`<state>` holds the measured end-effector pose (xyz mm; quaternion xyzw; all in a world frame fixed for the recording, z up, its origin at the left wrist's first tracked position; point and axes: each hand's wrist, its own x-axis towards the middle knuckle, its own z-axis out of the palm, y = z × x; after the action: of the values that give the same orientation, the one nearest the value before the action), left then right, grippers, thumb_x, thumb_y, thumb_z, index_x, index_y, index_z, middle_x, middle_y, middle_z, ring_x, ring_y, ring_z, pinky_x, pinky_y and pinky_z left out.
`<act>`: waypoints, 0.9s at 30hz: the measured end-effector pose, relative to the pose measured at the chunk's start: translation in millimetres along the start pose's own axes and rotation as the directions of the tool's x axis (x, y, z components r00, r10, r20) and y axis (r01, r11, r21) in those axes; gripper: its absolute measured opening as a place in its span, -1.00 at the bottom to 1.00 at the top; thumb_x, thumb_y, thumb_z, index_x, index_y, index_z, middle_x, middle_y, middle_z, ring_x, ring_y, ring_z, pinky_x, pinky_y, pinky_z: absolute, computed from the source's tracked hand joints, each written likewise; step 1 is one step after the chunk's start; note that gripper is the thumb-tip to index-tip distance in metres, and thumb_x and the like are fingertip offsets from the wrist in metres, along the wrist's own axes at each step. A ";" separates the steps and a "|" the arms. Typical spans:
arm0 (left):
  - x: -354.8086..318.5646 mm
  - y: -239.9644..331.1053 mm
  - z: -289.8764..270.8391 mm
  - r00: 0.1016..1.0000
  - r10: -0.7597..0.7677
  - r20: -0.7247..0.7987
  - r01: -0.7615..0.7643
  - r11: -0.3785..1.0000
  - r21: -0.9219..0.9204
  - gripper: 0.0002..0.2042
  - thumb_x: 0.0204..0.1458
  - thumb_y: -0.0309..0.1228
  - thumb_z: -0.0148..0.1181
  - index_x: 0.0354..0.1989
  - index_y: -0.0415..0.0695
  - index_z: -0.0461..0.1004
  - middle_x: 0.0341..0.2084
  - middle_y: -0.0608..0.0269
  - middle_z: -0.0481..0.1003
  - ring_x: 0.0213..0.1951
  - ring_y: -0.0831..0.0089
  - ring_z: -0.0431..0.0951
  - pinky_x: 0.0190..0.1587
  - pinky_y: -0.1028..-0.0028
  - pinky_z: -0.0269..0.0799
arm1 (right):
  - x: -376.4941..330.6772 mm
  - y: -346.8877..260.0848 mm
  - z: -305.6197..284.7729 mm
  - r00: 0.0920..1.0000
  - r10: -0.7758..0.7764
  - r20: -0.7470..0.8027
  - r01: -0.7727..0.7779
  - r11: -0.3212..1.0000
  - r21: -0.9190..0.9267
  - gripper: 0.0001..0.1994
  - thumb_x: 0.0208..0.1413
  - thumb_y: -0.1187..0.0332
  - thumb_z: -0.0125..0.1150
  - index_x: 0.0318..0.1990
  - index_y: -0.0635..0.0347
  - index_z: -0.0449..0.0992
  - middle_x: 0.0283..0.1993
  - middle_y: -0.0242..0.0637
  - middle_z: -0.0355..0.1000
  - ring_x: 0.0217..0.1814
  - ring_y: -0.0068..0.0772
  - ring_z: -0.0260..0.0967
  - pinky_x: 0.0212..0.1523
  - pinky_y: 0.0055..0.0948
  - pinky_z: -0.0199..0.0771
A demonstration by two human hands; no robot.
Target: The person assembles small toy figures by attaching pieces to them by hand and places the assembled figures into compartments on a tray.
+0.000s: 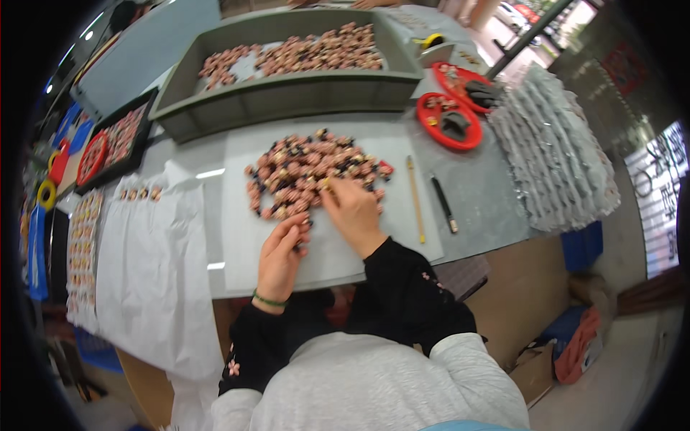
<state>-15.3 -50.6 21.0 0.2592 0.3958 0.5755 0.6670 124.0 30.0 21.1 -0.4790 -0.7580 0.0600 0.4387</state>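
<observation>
A heap of small pink, dark and cream figurines [295,161] lies on a white sheet [244,258] in front of me. At the near edge of the heap my left hand [280,257] is closed, its fingertips around a small dark-and-pink figurine [305,224]. My right hand [353,214] reaches into the heap from the right, thumb and fingers drawn together at a small pale yellow piece [325,184]. Whether that piece is a whole figurine is too small to tell.
Behind the heap stands a large grey bin [287,97] of similar figurines. Right of the sheet lie a yellow pencil [415,197] and a black pen [444,205]. Farther right are red trays [467,140] and stacked clear-wrapped packs [550,154]. White plastic sheeting [154,266] hangs over the left edge.
</observation>
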 end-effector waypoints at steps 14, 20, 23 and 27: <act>34.1 -17.6 -0.3 0.875 0.474 0.100 -0.468 0.774 0.428 -0.81 0.08 -0.41 -0.01 -0.19 -0.25 0.37 -0.54 0.44 0.35 -0.54 0.76 0.24 -0.53 0.75 0.12 | -30.4 -13.6 -10.0 0.996 -0.075 -0.041 0.085 0.843 0.530 -0.75 -0.18 0.62 0.19 -0.26 0.26 0.44 -0.27 -0.24 0.36 -0.25 -0.37 0.37 -0.27 -0.50 0.40; 31.9 -14.3 0.0 0.882 0.455 0.123 -0.467 0.809 0.357 -0.80 0.07 -0.43 0.01 -0.17 -0.25 0.38 -0.53 0.45 0.35 -0.55 0.76 0.22 -0.54 0.76 0.08 | -38.5 -8.6 -3.0 0.974 0.134 0.181 -0.225 0.587 0.777 -0.71 -0.08 0.59 0.17 -0.14 0.34 0.36 -0.19 -0.23 0.35 -0.16 -0.47 0.35 -0.17 -0.53 0.43; 28.9 -11.4 0.1 0.901 0.402 0.162 -0.433 0.836 0.336 -0.81 0.03 -0.54 0.01 -0.17 -0.28 0.37 -0.47 0.45 0.35 -0.51 0.76 0.22 -0.48 0.77 0.09 | -41.5 -2.5 1.4 0.979 0.172 0.111 -0.195 0.625 0.756 -0.71 -0.08 0.61 0.16 -0.14 0.34 0.36 -0.20 -0.27 0.35 -0.19 -0.51 0.34 -0.17 -0.54 0.39; 29.7 -14.3 -1.5 0.875 0.438 0.206 -0.481 0.830 0.282 -0.79 -0.04 -0.63 0.03 -0.18 -0.28 0.37 -0.41 0.42 0.35 -0.48 0.77 0.21 -0.43 0.76 0.13 | -43.4 1.9 5.5 0.980 0.186 0.076 -0.170 0.567 0.806 -0.68 -0.08 0.65 0.13 -0.11 0.32 0.33 -0.19 -0.29 0.35 -0.17 -0.53 0.32 -0.14 -0.56 0.37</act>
<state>-7.8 -24.8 1.8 0.4905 0.3655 0.6275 0.4816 128.1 -0.9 -9.6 -0.3013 -0.5915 0.4376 0.6066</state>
